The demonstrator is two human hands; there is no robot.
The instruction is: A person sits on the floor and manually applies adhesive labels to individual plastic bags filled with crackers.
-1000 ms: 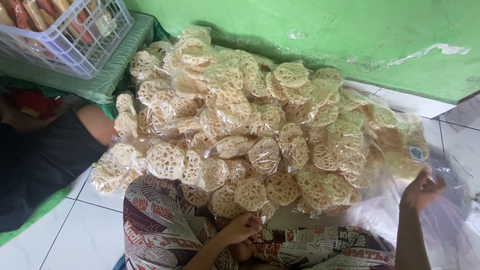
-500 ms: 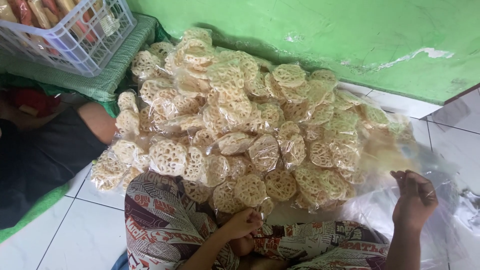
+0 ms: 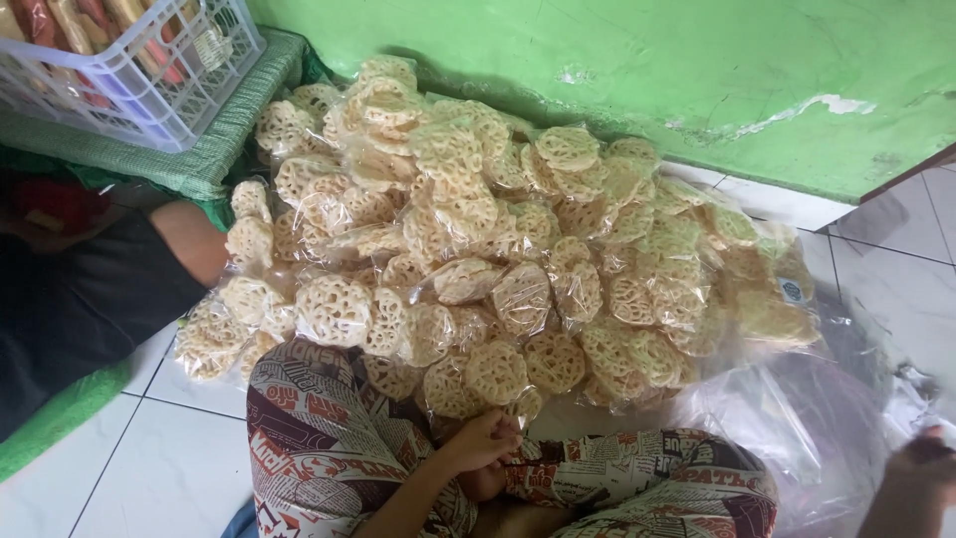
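Observation:
A big heap of lacy round crackers in clear packets (image 3: 498, 239) lies on the tiled floor against the green wall. I sit before it with patterned trousers (image 3: 329, 448) over my knees. My left hand (image 3: 486, 445) rests on my lap at the near edge of the heap, with its fingers curled and nothing visible in them. My right hand (image 3: 921, 478) is blurred at the lower right corner, at the edge of a large clear plastic bag (image 3: 797, 428) spread on the floor. Its grip is not visible.
A white plastic crate (image 3: 139, 70) of wrapped goods stands on a green mat (image 3: 199, 159) at the upper left. Another person in dark clothes (image 3: 80, 299) lies at the left, one arm beside the heap. White floor tiles (image 3: 159, 468) show at the lower left and right.
My right hand has dropped from the right side of the heap down towards the lower right corner, along the clear plastic bag. My left hand has stayed on my lap.

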